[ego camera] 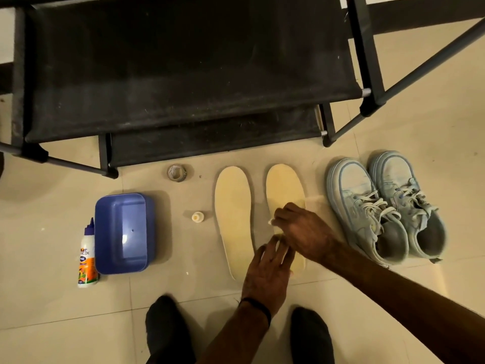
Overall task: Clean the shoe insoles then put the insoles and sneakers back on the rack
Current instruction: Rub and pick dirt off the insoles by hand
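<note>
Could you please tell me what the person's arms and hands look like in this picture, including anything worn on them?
Both forearms are bare, with no sleeves in view and no gloves. The left hand has a thin black band around its wrist. The right hand shows no band, watch or ring that I can make out; it is slightly blurred.

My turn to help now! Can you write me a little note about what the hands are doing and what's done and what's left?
Right hand: pinching something small and pale, too blurred to name, on the right insole.
Left hand: open, fingers pressing that insole's heel end.
Left insole lies beside it on the floor; sneakers stand to the right, insoles out.
Rack holds no shoes.
Done: insoles out. I can't tell whether either is clean.
Left: finish cleaning, then put insoles and sneakers back on the rack.
</note>
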